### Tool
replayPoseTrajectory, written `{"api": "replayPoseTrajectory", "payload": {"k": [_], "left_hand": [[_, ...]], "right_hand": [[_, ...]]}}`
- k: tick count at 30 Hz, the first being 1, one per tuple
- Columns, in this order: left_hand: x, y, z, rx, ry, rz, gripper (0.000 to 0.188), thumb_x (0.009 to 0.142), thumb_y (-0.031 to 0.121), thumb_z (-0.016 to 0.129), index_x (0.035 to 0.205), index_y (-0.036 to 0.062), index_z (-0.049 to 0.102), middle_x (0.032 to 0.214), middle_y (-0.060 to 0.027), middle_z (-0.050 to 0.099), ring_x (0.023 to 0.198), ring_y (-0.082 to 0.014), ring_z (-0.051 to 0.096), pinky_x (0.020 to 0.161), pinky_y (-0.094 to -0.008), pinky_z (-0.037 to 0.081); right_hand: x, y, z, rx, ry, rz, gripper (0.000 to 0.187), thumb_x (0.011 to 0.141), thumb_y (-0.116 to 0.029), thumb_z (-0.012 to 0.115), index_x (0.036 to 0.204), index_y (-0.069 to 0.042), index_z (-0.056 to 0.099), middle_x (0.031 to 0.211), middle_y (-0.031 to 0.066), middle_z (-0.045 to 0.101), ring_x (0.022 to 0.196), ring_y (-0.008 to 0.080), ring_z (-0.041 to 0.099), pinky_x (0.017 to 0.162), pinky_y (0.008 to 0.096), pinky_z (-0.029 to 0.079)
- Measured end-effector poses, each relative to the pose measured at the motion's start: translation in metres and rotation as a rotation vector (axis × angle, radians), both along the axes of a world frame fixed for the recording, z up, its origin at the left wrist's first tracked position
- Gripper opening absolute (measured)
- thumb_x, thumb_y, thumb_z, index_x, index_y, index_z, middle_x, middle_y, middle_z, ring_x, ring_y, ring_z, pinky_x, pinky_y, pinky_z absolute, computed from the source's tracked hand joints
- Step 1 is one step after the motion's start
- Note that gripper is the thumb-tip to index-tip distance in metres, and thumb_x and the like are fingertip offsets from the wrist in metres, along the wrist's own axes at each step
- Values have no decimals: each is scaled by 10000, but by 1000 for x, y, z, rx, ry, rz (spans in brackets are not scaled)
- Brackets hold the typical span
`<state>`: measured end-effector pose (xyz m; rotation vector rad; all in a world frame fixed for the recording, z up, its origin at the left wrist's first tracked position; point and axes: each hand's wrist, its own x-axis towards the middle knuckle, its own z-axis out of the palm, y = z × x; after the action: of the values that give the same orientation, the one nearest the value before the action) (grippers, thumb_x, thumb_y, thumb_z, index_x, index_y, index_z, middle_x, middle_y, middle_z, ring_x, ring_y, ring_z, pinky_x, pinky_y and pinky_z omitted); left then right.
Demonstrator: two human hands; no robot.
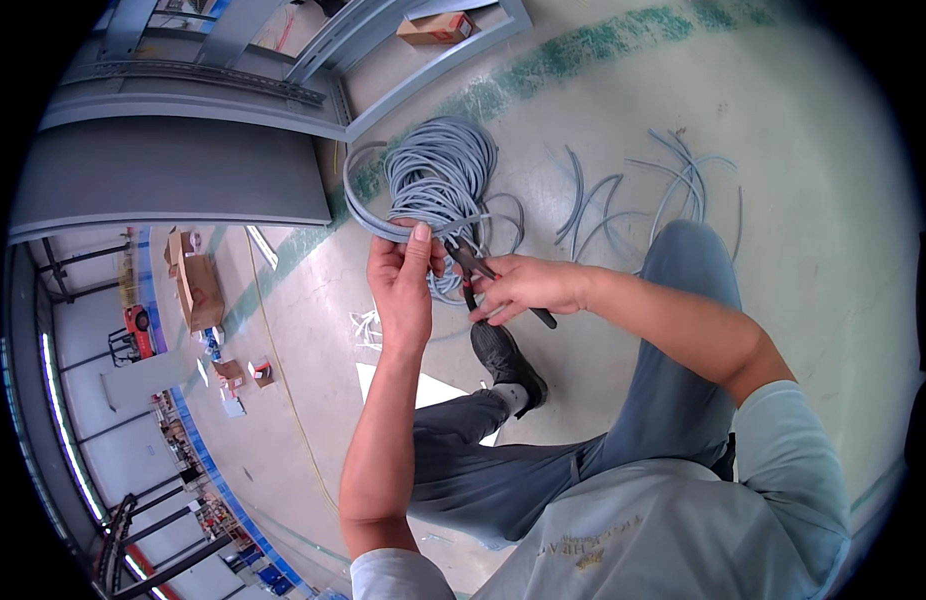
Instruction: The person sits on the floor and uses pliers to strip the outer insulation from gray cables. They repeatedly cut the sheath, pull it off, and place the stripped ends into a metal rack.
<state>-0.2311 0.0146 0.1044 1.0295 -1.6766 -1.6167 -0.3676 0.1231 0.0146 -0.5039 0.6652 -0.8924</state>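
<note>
My left hand (401, 275) is closed on a grey cable (368, 215), thumb on top, and the cable curves up and away to the left. In my right hand (523, 286) are pliers (469, 262) with dark jaws and red-and-black handles. Their jaws are close to the cable beside my left fingers; whether they touch it I cannot tell. Just beyond both hands lies a big coil of grey cable (441, 160) on the floor, with loose loops at its right side.
Several cut lengths of grey cable (691, 180) lie on the floor to the right. A grey metal cabinet frame (183, 170) stands at the far left, with a small cardboard box (436, 29) in it. An open carton (200, 290) is at the left. My shoe (503, 358) is below the pliers.
</note>
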Motion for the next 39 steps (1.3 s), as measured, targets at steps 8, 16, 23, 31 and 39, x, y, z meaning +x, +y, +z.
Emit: {"api": "replayPoseTrajectory", "payload": {"k": [8, 16, 23, 31, 39], "left_hand": [[15, 11, -16, -90, -42, -18, 153, 1042, 177, 625, 1088, 39, 580, 840, -38, 621, 753, -103, 557, 686, -266, 456], [18, 14, -32, -72, -35, -10, 150, 1036, 170, 635, 1100, 42, 589, 846, -27, 646, 753, -88, 577, 697, -251, 469], [20, 13, -39, -38, 13, -7, 147, 1036, 168, 637, 1098, 43, 589, 844, -31, 654, 749, -85, 584, 691, -250, 480], [20, 14, -39, -2, 28, -22, 144, 1038, 163, 632, 1098, 43, 581, 838, -41, 656, 738, -101, 598, 692, -258, 491], [18, 17, -50, 61, 81, 13, 143, 1046, 174, 621, 1105, 53, 575, 843, -34, 652, 750, -104, 605, 690, -259, 498]], "right_hand": [[-2, -1, 16, 92, -29, 0, 406, 911, -105, 622, 1297, -82, 499, 1253, 40, 531, 1268, 230, 597, 1004, 420, 531], [-4, 2, 22, 83, -10, -67, 378, 893, -103, 612, 1263, -88, 534, 1253, 10, 531, 1274, 192, 555, 1004, 409, 522], [7, -1, 2, 7, 91, -113, 368, 888, -113, 602, 1252, -81, 551, 1177, 28, 579, 1140, 140, 583, 954, 316, 491], [23, -5, -12, -49, 335, -211, 336, 899, -158, 612, 1205, -21, 634, 1022, 31, 664, 968, 124, 602, 902, 282, 471], [27, -10, -28, -128, 370, -296, 297, 970, -201, 584, 1207, -24, 615, 1028, 49, 681, 971, 140, 631, 880, 307, 494]]}}
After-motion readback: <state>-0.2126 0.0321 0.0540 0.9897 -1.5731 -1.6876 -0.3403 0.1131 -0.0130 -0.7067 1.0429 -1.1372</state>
